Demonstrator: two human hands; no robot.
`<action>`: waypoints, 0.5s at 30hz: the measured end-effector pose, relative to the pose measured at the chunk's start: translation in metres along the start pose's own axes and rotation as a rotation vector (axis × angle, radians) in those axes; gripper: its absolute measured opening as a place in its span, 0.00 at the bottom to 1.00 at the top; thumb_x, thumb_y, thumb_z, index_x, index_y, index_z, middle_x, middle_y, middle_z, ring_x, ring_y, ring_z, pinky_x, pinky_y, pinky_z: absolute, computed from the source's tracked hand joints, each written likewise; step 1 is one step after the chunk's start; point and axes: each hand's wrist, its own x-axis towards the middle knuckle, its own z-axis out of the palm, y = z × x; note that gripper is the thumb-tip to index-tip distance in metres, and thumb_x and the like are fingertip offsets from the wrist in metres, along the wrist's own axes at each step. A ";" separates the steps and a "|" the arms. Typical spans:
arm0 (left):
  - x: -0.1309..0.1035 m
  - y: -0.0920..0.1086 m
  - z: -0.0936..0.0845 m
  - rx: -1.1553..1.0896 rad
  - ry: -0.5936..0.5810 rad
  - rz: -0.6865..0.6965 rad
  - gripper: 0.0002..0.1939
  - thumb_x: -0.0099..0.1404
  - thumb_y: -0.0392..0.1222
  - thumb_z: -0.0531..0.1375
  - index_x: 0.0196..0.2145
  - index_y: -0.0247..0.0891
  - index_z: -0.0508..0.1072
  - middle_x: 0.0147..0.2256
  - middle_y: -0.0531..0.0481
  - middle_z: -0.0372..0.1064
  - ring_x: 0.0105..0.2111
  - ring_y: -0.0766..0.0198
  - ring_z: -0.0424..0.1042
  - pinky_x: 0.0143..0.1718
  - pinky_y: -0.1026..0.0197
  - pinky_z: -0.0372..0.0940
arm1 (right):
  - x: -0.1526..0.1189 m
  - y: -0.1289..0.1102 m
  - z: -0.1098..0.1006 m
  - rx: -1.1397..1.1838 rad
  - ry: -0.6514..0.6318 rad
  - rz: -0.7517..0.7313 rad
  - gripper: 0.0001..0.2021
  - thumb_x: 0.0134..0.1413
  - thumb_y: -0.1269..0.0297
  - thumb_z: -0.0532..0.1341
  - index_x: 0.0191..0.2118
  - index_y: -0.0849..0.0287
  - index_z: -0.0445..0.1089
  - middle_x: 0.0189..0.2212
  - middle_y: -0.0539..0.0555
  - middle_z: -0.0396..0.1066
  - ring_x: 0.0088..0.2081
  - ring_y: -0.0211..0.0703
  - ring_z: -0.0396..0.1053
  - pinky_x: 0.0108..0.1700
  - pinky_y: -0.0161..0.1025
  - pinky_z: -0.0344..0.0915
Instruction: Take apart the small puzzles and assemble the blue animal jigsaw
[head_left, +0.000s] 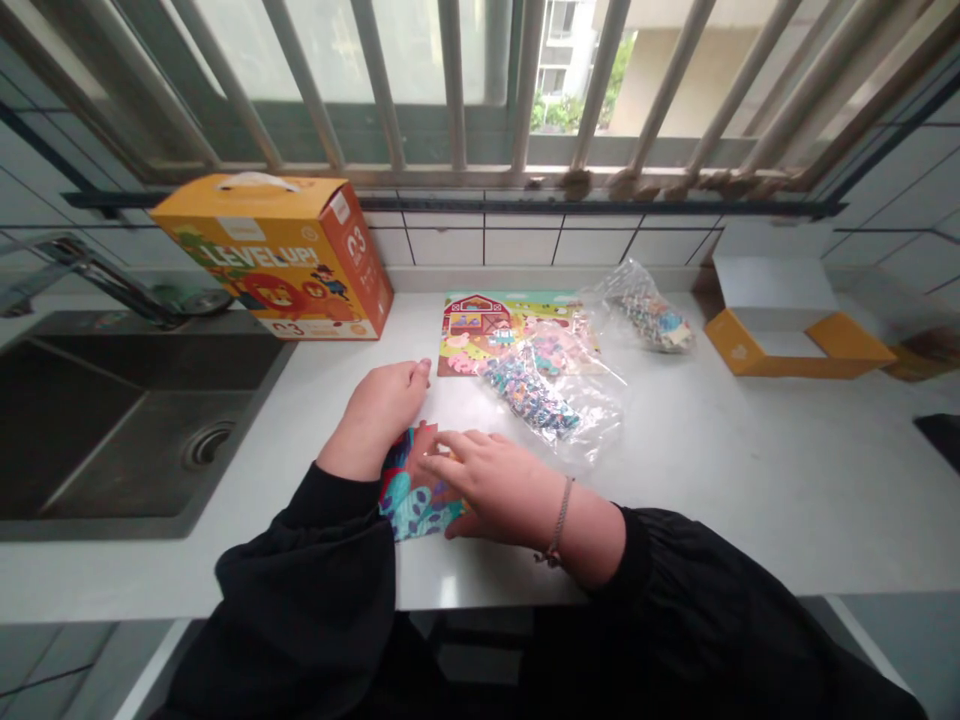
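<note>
"White counter [750, 480], runs the full width under a barred window. What's next in size?"

"Dark sink [135, 470], set in at the left. Then an orange box [277, 260], upright near its back right corner, LEVEL UP! on the front."

"Right side?"

"Open carton [735, 340], orange outside, white inside, towards the wall."

"Middle ground?"

"Farm picture [469, 320], flat, red barn at its left. Clear bag of small colourful pieces [532, 395] overlaps its lower right. Second bag [656, 320] lies behind and to the right, near the carton."

"Hands?"

"Right hand [499, 490] palm down, fingers bent, reaching over the puzzle section from the right. Left hand [386, 405] curled, thumb uppermost, at the section's upper left."

"Either gripping anything?"

"Cannot tell. Left palm is hidden; under the right fingertips it's too blurred."

"And the puzzle section [416, 505]?"

"On the counter near the front edge, between the hands, partly covered. Turquoise, reddish brown, some dark blue. One knob juts from its top edge."

"Smallest item?"

"Thin chain bracelet [561, 525], right wrist."
</note>
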 end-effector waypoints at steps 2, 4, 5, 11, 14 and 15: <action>0.000 0.000 0.001 -0.011 0.005 0.011 0.31 0.82 0.57 0.46 0.35 0.42 0.83 0.36 0.39 0.84 0.37 0.48 0.79 0.38 0.53 0.64 | -0.003 0.020 -0.005 0.010 -0.015 0.058 0.42 0.54 0.54 0.82 0.71 0.55 0.69 0.70 0.68 0.68 0.60 0.67 0.74 0.58 0.59 0.76; -0.001 0.002 0.001 0.006 -0.006 0.022 0.31 0.82 0.56 0.46 0.34 0.42 0.82 0.36 0.38 0.84 0.38 0.48 0.79 0.38 0.53 0.64 | -0.007 0.041 -0.011 0.044 -0.011 0.104 0.45 0.51 0.54 0.83 0.71 0.57 0.69 0.68 0.70 0.68 0.61 0.68 0.74 0.60 0.60 0.74; -0.001 0.003 0.001 0.022 -0.015 0.027 0.31 0.81 0.56 0.46 0.33 0.42 0.82 0.35 0.38 0.84 0.37 0.47 0.79 0.37 0.53 0.63 | -0.009 0.051 -0.014 0.071 0.001 0.126 0.45 0.49 0.55 0.84 0.70 0.56 0.70 0.67 0.69 0.70 0.61 0.67 0.74 0.61 0.60 0.74; -0.004 0.009 0.004 0.038 -0.056 0.023 0.24 0.78 0.57 0.54 0.31 0.42 0.78 0.32 0.40 0.81 0.32 0.50 0.76 0.33 0.55 0.57 | -0.017 0.077 -0.013 0.166 0.088 0.235 0.49 0.43 0.58 0.86 0.70 0.54 0.69 0.60 0.65 0.74 0.61 0.64 0.74 0.63 0.59 0.72; -0.004 0.011 0.009 0.007 -0.055 0.015 0.22 0.76 0.58 0.56 0.31 0.42 0.78 0.31 0.41 0.80 0.31 0.51 0.74 0.33 0.55 0.57 | -0.018 0.078 -0.009 0.204 0.083 0.253 0.54 0.39 0.57 0.88 0.71 0.56 0.68 0.61 0.67 0.72 0.63 0.66 0.73 0.65 0.60 0.71; -0.004 0.012 0.011 -0.002 -0.061 0.030 0.22 0.76 0.57 0.57 0.31 0.42 0.77 0.31 0.41 0.79 0.31 0.51 0.74 0.33 0.55 0.57 | -0.018 0.078 -0.008 0.216 0.081 0.258 0.56 0.37 0.56 0.88 0.72 0.57 0.67 0.61 0.67 0.71 0.63 0.67 0.72 0.66 0.60 0.70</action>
